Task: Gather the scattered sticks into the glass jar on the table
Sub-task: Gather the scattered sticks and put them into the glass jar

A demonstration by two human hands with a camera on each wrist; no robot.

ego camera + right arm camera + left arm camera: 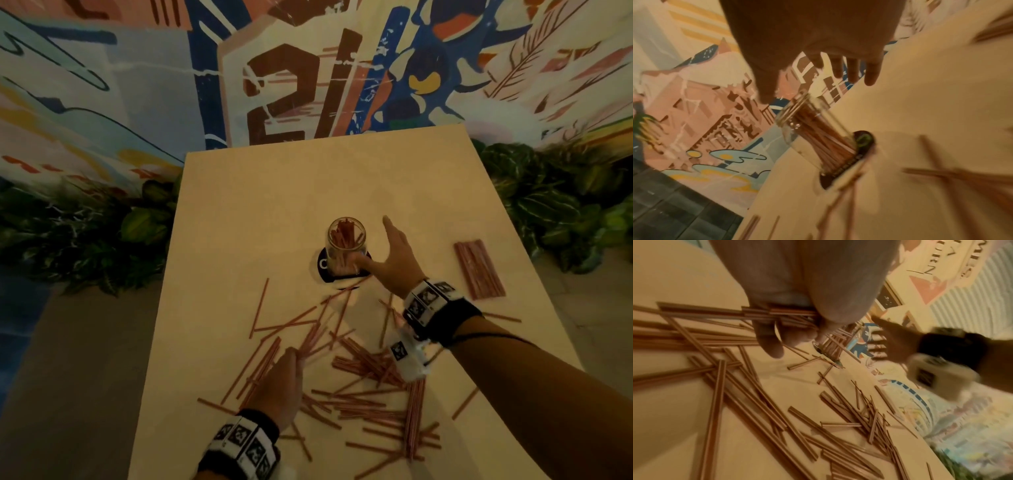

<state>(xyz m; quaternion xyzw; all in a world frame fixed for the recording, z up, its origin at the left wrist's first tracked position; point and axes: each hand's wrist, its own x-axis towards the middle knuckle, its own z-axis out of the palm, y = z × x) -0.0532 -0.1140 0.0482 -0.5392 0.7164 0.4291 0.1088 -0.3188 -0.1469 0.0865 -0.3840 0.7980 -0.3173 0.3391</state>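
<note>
Left hand (279,387) at 7 o'clock, nearest, grasping a bunch of sticks (764,313). Right hand (394,257) spread, released, at 3 o'clock of glass jar (346,246).

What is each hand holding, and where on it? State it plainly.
The left hand grips a bundle of sticks near one end, fingers curled round it. The right hand holds nothing, spread open beside the glass jar.

My left hand (797,293) palm cropped by left wrist view top edge, fingertips buried in sticks (760,404), right hand (813,40) cropped likewise, near sticks motion-blurred, coaster (323,265) lettering mostly hidden behind glass jar (346,248).
</note>
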